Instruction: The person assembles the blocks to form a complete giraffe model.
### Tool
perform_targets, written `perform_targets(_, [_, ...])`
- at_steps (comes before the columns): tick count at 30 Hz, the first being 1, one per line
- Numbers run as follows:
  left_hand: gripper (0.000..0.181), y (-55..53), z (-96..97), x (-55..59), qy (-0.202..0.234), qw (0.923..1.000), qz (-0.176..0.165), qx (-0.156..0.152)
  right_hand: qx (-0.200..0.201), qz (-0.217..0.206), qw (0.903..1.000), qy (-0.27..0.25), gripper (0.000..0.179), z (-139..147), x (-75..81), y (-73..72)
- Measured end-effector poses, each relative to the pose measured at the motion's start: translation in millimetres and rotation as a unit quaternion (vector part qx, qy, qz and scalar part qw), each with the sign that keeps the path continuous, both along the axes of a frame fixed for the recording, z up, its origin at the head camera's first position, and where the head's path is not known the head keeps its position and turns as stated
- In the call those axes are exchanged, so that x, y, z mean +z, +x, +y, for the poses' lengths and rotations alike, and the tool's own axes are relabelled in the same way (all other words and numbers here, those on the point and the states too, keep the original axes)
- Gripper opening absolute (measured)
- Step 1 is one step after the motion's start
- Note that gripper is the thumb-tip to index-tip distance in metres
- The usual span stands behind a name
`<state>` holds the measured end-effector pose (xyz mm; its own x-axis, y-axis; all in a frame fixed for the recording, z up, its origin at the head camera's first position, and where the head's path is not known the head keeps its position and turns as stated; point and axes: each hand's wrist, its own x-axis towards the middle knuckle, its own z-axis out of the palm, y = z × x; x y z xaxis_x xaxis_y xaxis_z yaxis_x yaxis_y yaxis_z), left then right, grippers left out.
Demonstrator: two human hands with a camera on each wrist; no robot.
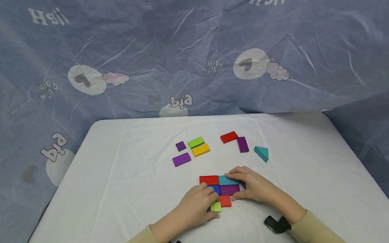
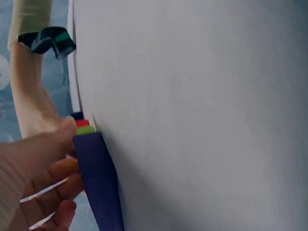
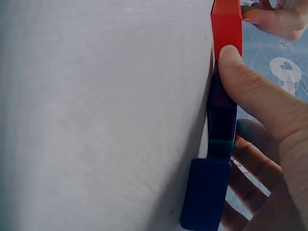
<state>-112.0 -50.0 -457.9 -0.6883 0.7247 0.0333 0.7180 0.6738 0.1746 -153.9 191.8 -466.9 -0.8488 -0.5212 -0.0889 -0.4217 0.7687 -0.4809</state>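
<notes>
Flat coloured blocks lie edge to edge in front of me, with a red block (image 1: 208,180), a teal block (image 1: 227,180), a purple block (image 1: 229,189) and a lime block (image 1: 216,206) showing. My left hand (image 1: 195,203) grips the group's left side, thumb at the near edge, fingers curled over the top. In the left wrist view a long dark blue block (image 2: 98,180) lies beside that thumb. My right hand (image 1: 254,183) spans the right side, its thumb against a red block (image 3: 227,29) in the right wrist view. A dark blue block (image 3: 206,195) stands near its fingers. The hands partly hide the group.
Farther back on the white table (image 1: 134,179) lie loose blocks: a small purple square (image 1: 180,146), a purple bar (image 1: 182,159), a lime bar (image 1: 196,142), a yellow bar (image 1: 201,150), a red bar (image 1: 229,137), a dark purple bar (image 1: 242,144) and a teal triangle (image 1: 262,153).
</notes>
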Motion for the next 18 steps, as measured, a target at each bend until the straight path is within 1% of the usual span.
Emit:
perform_targets(3, [0.044,-0.5,6.0,0.9,-0.015,0.9999,0.001,0.003,0.003,0.002,1.0000,-0.002,0.068,0,0.4,0.0])
perform_targets(6, [0.043,-1.2,8.7,-0.2,-0.012,0.9999,0.000,0.006,0.006,0.005,1.0000,-0.004,0.067,1,1.3,0.7])
perform_targets(9, [0.038,-1.0,9.0,-1.6,0.009,0.9999,0.006,0.003,0.008,0.007,0.9999,-0.005,0.066,1,2.4,1.3])
perform_targets(12, [0.033,3.3,5.3,0.3,0.043,0.9991,0.004,-0.001,0.007,0.006,0.9999,-0.005,0.066,1,2.3,1.7])
perform_targets(15, [0.030,11.7,-3.0,6.3,0.068,0.9975,-0.018,-0.004,0.005,0.004,1.0000,-0.005,0.066,1,1.6,1.6])
perform_targets(18, [0.027,21.3,-13.0,11.9,0.074,0.9959,-0.052,-0.001,0.003,0.002,1.0000,-0.003,0.066,1,1.4,1.3])
